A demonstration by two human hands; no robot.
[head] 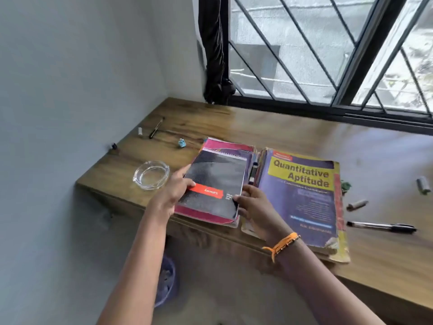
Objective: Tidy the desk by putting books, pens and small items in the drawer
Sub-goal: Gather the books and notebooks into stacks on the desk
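Both my hands grip the black notebook (214, 184).
Left hand (174, 190) pinches its left edge; right hand (254, 208) its lower right corner.

Daylight enters through the barred window (328, 50) at upper right, soft and even; pale sheen on the desk (293, 137) beneath it. Shadows faint. Wide-angle bending at the edges; overall slightly soft, forearms smeared at bottom.

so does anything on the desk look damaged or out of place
The Quantitative Aptitude book is badly worn: its cover edges are frayed and its pages are ragged. It also overhangs the desk at the front edge. A pen lies loose at its right.
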